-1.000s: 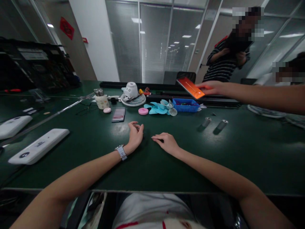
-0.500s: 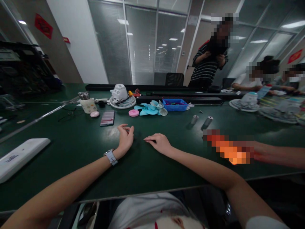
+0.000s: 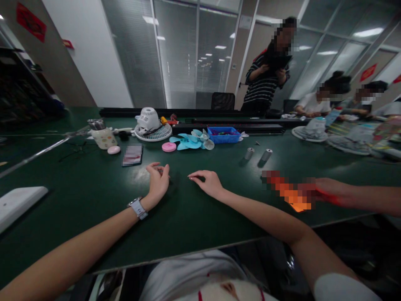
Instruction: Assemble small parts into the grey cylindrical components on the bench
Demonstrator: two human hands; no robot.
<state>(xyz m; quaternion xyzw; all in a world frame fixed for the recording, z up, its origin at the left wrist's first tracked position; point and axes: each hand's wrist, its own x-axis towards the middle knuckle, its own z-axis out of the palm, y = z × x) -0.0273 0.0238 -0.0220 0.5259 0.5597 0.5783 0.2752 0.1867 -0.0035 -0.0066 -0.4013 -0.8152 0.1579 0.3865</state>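
Observation:
My left hand, with a watch on the wrist, rests on the green table, palm turned inward. Its fingers are loosely curved and apart, and I see nothing in them. To its right, my right hand has thumb and forefinger pinched together just above the tabletop. Whatever may be between those tips is too small to make out. Beyond the hands lie a dark flat card-like object, a pink round disc and light-blue fan blades. Two small metal cylinders stand farther right.
A white fan, a patterned bottle and a blue basket line the back. At right, another person's hand touches a glowing orange, pixelated object. A white box lies left. Other people stand and sit beyond the table.
The view has turned slightly right, so most things sit farther left in it. Both my hands keep nearly the same pose. The other person's hand has shifted a little at the orange object.

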